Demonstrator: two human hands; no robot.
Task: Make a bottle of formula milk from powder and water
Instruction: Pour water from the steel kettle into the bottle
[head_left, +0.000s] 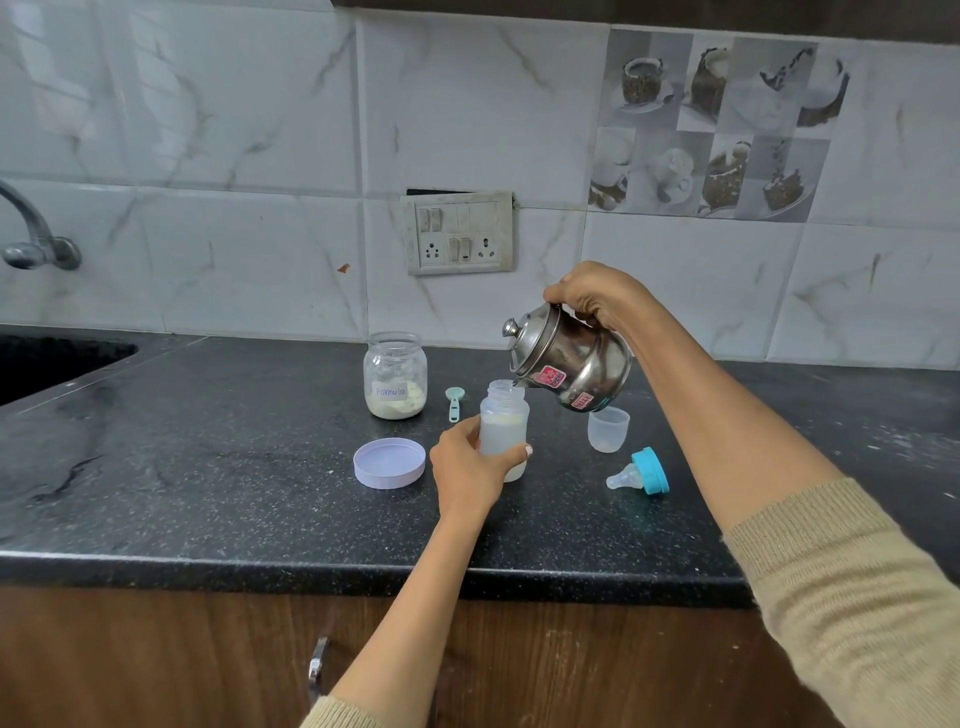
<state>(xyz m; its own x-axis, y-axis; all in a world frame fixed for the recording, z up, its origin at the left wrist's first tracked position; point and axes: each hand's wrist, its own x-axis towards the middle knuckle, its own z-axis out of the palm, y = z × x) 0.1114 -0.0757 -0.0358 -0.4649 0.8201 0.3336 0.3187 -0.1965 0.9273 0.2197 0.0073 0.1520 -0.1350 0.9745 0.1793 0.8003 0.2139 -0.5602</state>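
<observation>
A clear baby bottle (503, 420) stands upright on the black counter (208, 467), holding cloudy liquid with powder floating near its top. My left hand (465, 467) grips its lower half. My right hand (592, 299) holds a steel kettle (571, 364) by the handle, tilted left with its spout over the bottle's open mouth. An open glass jar of formula powder (396, 375) stands behind, and a small green scoop (454, 401) lies beside it.
The jar's lilac lid (389, 462) lies left of the bottle. A clear cap (608, 427) and the teal-ringed teat (641, 473) sit to the right. A sink (47, 364) and tap (36, 239) are at far left. A wall socket panel (460, 233) is behind.
</observation>
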